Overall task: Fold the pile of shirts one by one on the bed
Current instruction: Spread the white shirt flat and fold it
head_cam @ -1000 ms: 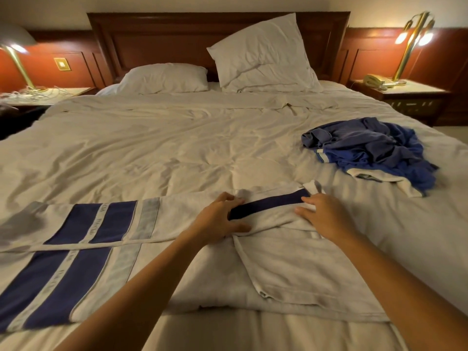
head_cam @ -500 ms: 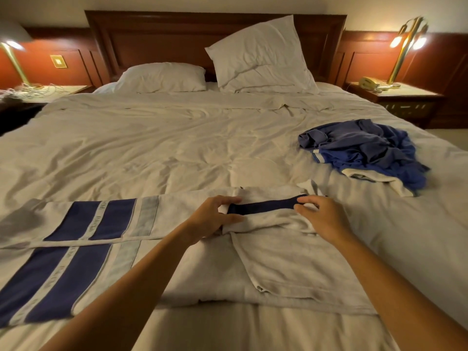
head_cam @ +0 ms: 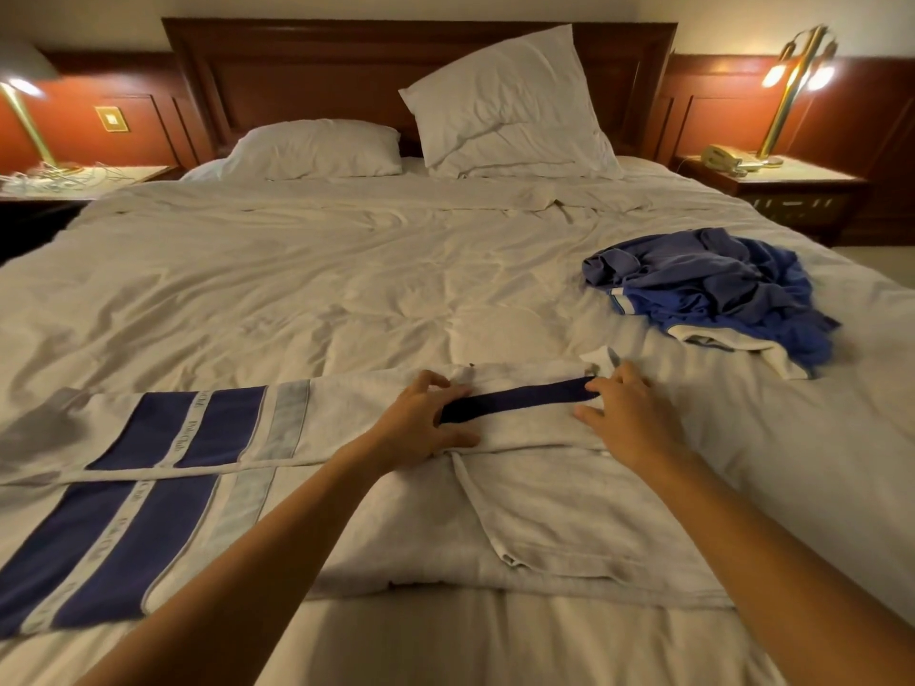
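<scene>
I see 2 shirts' worth of cloth on the bed (head_cam: 297, 269). A white shirt (head_cam: 569, 527) lies spread across the near edge. A crumpled blue heap (head_cam: 708, 289) sits to the right, well apart from it, and I cannot count the garments in it.

Nothing lies between my hands and the white shirt. Its left part carries 4 navy panels split by pale bands. The small lettering on those bands looks like "Polo Club", though it is hard to read.

My left hand (head_cam: 426, 423) grips the shirt at the left end of a dark navy band, fingers above and thumb below. My right hand (head_cam: 624, 418) rests flat on the cloth with loose fingers, its fingertips touching the band's right end.

At the far end are 2 white pillows, 1 lying flat (head_cam: 312, 150) and 1 propped (head_cam: 510, 106) against the wooden headboard (head_cam: 322, 71).

There are 2 nightstands. The left one (head_cam: 148, 173) holds a lit brass lamp (head_cam: 25, 116) and tangled cables (head_cam: 54, 178). The right one (head_cam: 802, 190) holds a second lamp (head_cam: 792, 86) and 1 telephone (head_cam: 728, 156).

1 brass wall plate (head_cam: 112, 118) sits on the far left panel.
</scene>
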